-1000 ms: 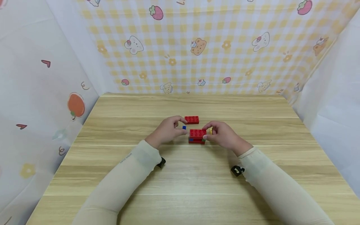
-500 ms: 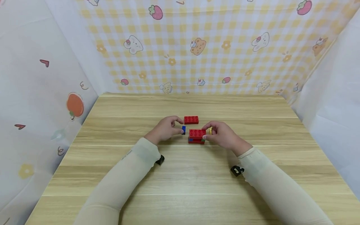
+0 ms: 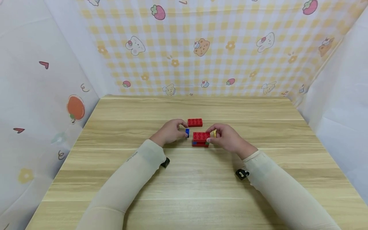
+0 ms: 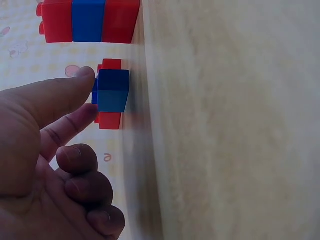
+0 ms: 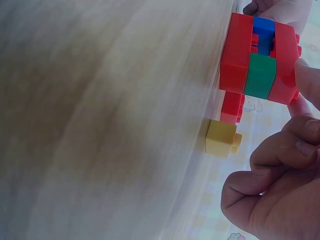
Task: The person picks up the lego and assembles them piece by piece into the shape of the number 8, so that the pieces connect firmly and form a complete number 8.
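My right hand (image 3: pixel 228 138) holds the right end of a toy block stack, thumb in front and index finger behind the upper red block (image 3: pixel 201 136). In the right wrist view, a green block (image 5: pixel 261 75) and a blue block (image 5: pixel 264 36) sit between that block and the lower red block (image 5: pixel 236 52). To the left, my left hand (image 3: pixel 170 131) reaches over a small blue block (image 4: pixel 113 92) standing on the table. Its thumb and index finger are apart beside the studs; no firm pinch shows. The other left fingers are curled.
A loose red block (image 3: pixel 195 122) lies behind the stack. A yellow block (image 5: pixel 220 138) stands by my right hand, partly hidden in the head view. The wooden table (image 3: pixel 184 191) meets a checked cloth (image 3: pixel 178 48) at the back.
My left hand has drawn slightly left, uncovering more of the small blue block. The right hand and stack stay nearly still.
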`<state>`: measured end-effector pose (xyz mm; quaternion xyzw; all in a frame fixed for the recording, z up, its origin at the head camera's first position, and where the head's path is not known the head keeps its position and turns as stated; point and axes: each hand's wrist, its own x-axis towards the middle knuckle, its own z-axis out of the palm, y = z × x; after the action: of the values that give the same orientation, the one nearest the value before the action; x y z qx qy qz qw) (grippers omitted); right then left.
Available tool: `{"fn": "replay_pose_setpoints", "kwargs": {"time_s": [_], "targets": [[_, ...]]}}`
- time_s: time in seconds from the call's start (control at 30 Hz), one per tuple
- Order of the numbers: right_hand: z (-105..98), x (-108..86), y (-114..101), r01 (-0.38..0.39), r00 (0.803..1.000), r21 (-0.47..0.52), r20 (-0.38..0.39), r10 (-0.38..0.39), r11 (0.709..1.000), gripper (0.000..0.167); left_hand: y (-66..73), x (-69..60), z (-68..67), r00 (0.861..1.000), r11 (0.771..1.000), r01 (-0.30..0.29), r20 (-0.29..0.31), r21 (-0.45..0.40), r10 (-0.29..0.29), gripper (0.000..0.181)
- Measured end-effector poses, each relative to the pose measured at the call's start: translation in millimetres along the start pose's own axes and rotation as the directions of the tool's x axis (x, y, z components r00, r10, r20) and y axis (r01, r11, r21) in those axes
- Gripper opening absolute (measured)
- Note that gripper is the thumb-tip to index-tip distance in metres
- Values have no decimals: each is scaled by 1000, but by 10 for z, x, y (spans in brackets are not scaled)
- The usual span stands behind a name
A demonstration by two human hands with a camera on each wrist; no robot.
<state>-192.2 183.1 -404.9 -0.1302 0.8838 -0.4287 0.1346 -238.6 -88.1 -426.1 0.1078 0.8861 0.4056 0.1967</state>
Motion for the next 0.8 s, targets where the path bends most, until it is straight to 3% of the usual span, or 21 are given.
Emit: {"fn": "replay_pose_setpoints", "kwargs": {"time_s": [0.8], "targets": [[0,9,21,6,1000,-2,3,-6,1000,28,15,31,34,1000,996,10,5,90,-11,34]]}}
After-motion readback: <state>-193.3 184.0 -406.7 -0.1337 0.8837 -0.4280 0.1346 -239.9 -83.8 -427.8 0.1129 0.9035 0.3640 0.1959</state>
